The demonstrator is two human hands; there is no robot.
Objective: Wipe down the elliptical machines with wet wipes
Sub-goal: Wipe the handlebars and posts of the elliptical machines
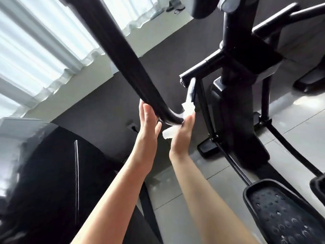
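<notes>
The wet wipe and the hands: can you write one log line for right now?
left hand: open, touching black handlebar | right hand: presses wet wipe on handlebar's bend | step: wiping

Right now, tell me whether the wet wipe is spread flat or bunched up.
Bunched up: the wet wipe is crumpled around the black handlebar, pressed there by the right hand, with loose ends sticking out.

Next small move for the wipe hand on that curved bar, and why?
Probably slide the right hand with the wet wipe up along the black handlebar. The wipe is wrapped only around the bar's lower bend, the long stretch above is bare, and the left hand lies flat against the bar, steadying it.
</notes>
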